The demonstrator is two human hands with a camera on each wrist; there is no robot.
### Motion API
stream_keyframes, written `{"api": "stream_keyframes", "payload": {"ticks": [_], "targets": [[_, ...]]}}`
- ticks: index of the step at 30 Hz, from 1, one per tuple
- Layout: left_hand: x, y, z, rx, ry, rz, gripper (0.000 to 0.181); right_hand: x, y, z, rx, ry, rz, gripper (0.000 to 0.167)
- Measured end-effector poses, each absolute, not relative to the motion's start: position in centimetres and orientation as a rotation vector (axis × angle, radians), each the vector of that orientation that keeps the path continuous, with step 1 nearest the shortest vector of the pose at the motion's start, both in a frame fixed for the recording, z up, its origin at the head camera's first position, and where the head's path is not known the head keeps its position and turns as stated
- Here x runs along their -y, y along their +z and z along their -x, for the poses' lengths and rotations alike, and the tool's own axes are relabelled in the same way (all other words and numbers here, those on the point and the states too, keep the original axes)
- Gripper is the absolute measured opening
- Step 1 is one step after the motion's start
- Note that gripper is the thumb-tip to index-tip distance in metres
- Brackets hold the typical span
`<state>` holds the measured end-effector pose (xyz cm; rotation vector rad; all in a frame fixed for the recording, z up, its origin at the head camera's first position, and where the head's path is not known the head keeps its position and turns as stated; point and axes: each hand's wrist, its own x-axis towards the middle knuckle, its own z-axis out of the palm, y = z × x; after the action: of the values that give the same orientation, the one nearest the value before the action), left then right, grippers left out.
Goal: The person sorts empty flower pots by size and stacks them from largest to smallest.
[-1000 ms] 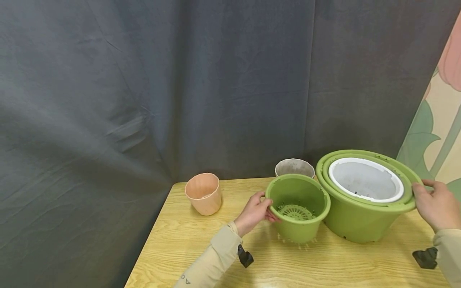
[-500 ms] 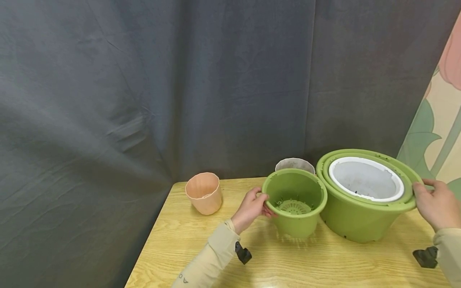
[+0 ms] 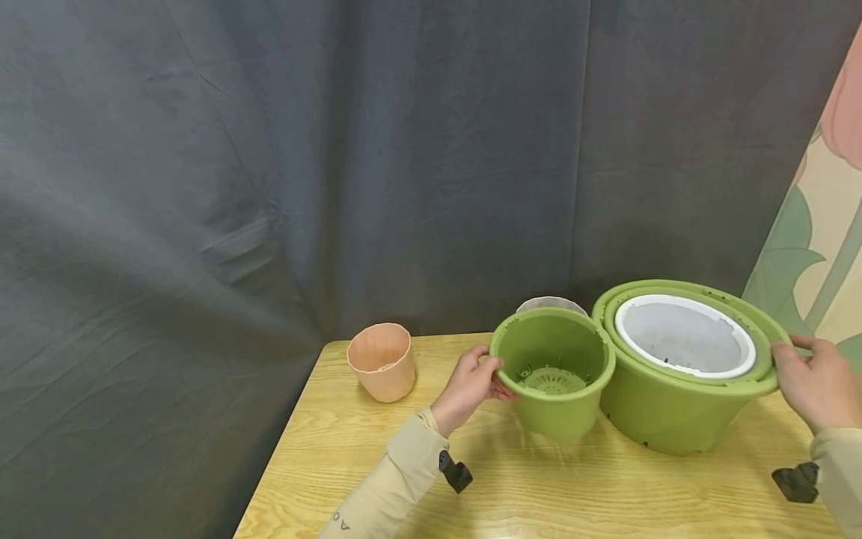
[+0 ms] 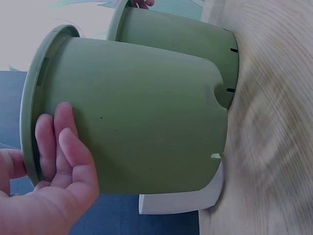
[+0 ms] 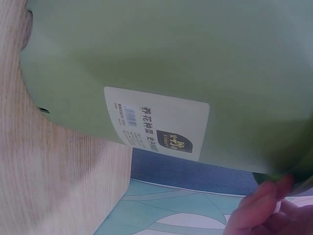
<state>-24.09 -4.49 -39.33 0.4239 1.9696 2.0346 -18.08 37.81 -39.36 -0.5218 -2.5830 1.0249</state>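
Nested so far: white pot sits inside a mid-size green pot, which sits inside the large green pot at the right of the worktop. Right wrist view shows a printed label on the large one's wall.

Small green pot is outside that stack, just left of it, mouth up and tilted a bit. Left hand grips its rim, fingers against the outer wall. Base is close to the worktop; can't tell if it touches. Right hand grips the large pot's right rim.

Also separate: peach pot at far left, pale grey pot mostly hidden behind the small green one. My read: partway, three pots together, three apart, small green in work.
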Motion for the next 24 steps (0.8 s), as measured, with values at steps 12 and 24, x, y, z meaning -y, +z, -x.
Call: {"api": "stream_keyframes", "payload": {"ticks": [12, 24], "targets": [[4.1, -38.6, 23.8, -1.903, 2.114, -0.423, 0.035, -37.5, -39.4, 18.1, 2.577, 1.034, 0.542, 0.063], [3.9, -37.8, 23.7, -1.857, 2.157, -0.48, 0.037, -37.5, -39.4, 18.1, 2.559, 1.03, 0.554, 0.063]]}}
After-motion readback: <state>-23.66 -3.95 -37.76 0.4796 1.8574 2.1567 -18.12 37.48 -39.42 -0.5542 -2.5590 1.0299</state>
